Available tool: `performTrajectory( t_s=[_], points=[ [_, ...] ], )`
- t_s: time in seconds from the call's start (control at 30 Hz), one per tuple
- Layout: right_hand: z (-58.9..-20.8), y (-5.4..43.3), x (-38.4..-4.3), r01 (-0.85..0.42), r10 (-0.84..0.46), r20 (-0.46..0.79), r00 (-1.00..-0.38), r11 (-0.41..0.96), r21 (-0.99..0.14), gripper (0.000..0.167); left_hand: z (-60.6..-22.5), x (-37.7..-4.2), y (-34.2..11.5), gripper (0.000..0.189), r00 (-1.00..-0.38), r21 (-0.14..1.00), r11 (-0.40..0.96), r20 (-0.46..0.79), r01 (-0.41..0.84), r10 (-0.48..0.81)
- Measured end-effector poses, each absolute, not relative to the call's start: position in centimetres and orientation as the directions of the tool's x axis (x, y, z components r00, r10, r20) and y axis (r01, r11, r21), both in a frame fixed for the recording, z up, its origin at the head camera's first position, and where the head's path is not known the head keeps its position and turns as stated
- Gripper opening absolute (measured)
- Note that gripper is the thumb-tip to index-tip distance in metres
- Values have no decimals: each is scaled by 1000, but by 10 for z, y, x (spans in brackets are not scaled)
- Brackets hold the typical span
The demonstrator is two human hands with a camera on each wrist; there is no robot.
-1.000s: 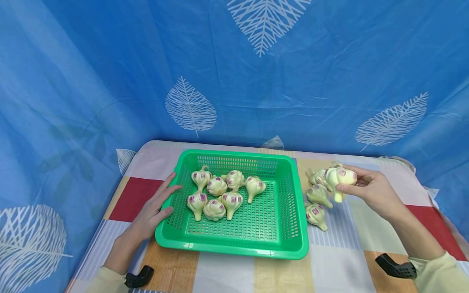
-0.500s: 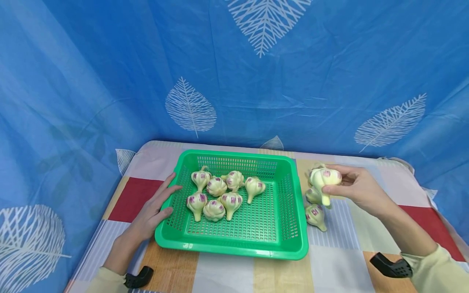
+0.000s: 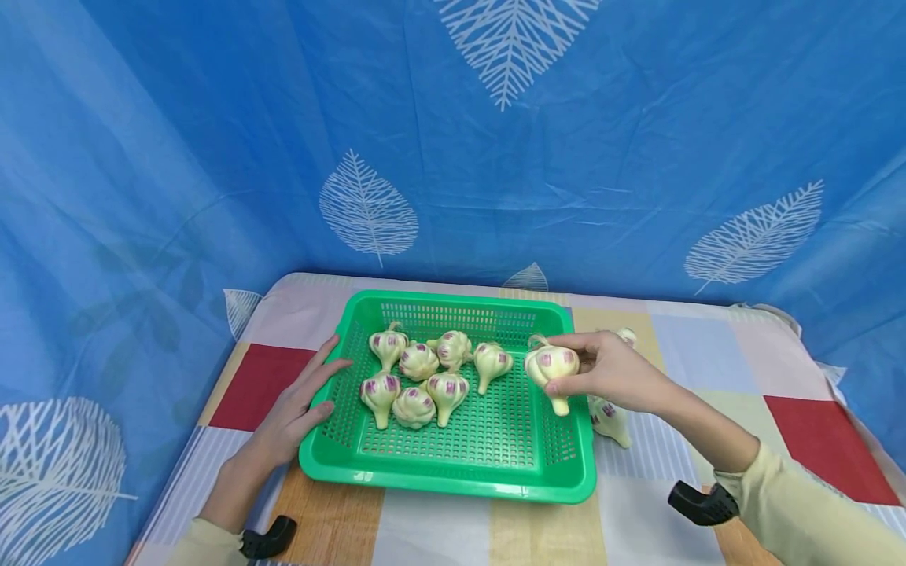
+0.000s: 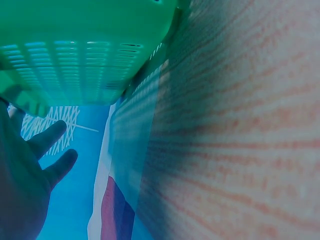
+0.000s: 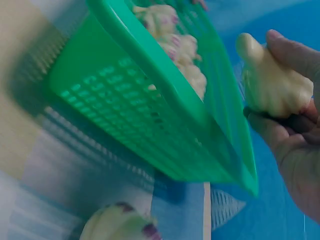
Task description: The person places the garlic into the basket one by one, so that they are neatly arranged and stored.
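My right hand (image 3: 623, 373) pinches a garlic bulb (image 3: 550, 365) between thumb and fingers, over the right side of a green plastic basket (image 3: 453, 489). The right wrist view shows that same garlic bulb (image 5: 275, 82) beside the basket's rim (image 5: 165, 85). Several white-and-purple garlic bulbs (image 3: 414, 406) lie inside, grouped towards the left and back. With fingers spread, my left hand (image 3: 286, 413) rests against the basket's left rim. In the left wrist view, the left hand (image 4: 30, 175) is dark, next to the basket's perforated wall (image 4: 75, 60).
Right of the basket, a garlic bulb (image 3: 610, 423) lies on the checked tablecloth (image 3: 545, 534). Part of another bulb (image 3: 627, 336) shows behind my right hand, which hides whatever else is there. A blue curtain (image 3: 453, 196) with white leaf prints hangs behind the table.
My right hand has carried the garlic bulb leftward, from above the loose bulbs to over the basket. The left hand and the basket have stayed in place.
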State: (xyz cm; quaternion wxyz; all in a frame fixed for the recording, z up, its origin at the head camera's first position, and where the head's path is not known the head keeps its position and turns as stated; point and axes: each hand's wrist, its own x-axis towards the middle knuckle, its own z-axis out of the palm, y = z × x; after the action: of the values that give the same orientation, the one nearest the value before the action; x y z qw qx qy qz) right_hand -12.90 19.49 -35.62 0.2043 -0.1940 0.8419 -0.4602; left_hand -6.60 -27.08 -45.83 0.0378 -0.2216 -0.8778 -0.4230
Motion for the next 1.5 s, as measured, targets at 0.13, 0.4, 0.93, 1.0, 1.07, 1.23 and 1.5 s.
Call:
performTrajectory(
  t_s=[0.13, 0.4, 0.93, 1.0, 1.07, 1.23, 1.5],
  points=[
    [-362, 174, -131, -230, -558, -167, -813, 571, -788, 72, -458, -66, -270, 61, -899, 726, 545, 254, 420, 356],
    [-380, 146, -132, -367, -645, -224, -730, 647, -668, 58, -455, -66, -268, 61, -904, 734, 542, 241, 408, 354],
    [-410, 113, -135, -313, -500, -266, -824, 794, -522, 33, -453, -66, -268, 61, -907, 736, 546, 236, 401, 348],
    [-412, 112, -134, -313, -488, -273, -829, 809, -498, 35, -453, -67, -268, 61, -907, 737, 544, 236, 401, 349],
    [-414, 110, -133, -314, -480, -281, -831, 822, -474, 38, -453, -67, -268, 61, -906, 736, 543, 237, 403, 351],
    [-417, 108, -132, -337, -477, -270, -836, 836, -432, 44, -453, -67, -268, 61, -905, 736, 542, 240, 406, 352],
    [-414, 108, -130, -366, -481, -244, -842, 842, -397, 49, -451, -66, -269, 61, -902, 736, 538, 239, 410, 360]
  ],
)
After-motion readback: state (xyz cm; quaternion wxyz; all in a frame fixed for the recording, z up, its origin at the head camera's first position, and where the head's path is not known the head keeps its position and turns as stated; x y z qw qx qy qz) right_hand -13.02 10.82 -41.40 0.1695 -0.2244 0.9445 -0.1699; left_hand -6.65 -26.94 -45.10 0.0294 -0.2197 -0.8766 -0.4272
